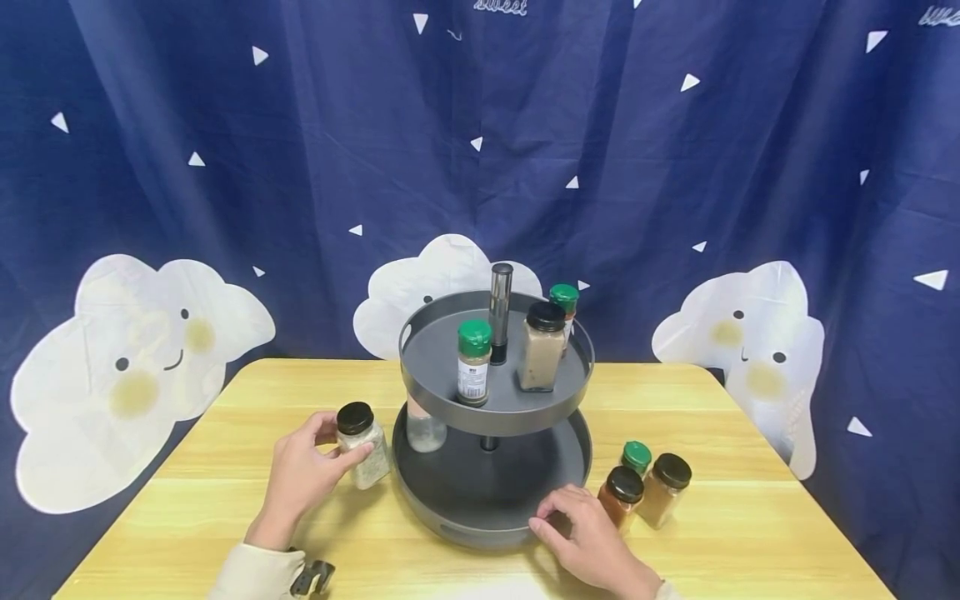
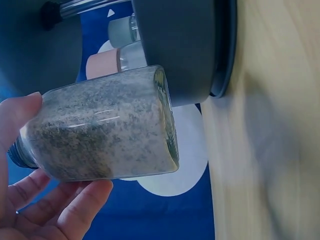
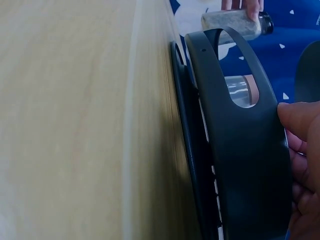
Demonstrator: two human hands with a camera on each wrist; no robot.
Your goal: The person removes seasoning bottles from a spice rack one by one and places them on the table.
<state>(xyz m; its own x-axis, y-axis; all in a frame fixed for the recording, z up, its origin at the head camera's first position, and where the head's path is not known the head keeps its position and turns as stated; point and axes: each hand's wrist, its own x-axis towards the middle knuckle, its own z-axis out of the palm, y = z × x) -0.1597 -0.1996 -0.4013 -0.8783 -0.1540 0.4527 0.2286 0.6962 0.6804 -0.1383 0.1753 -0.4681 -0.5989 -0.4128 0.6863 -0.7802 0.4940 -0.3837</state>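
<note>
My left hand (image 1: 298, 477) grips a clear spice jar (image 1: 371, 460) with a black lid, holding it off the table just left of a two-tier turntable rack. In the left wrist view the jar (image 2: 100, 130) is full of pale, green-flecked seasoning, with the thumb on one side and the fingers on the other. At the front right, my right hand (image 1: 583, 537) pinches the rim of the rack's lower tray (image 1: 483, 537). The right wrist view shows the thumb (image 3: 298, 119) against the outer edge of that rim, and the fingers partly hidden behind it.
The upper tray (image 1: 491, 417) bears a green-capped bottle (image 1: 473, 367), a black-lidded jar (image 1: 542, 354) and another green-capped bottle (image 1: 566, 300). A pink-topped container (image 1: 426, 432) stands on the lower tray. Right of the rack are two black-lidded jars (image 1: 663, 492) and a green-capped bottle (image 1: 636, 456).
</note>
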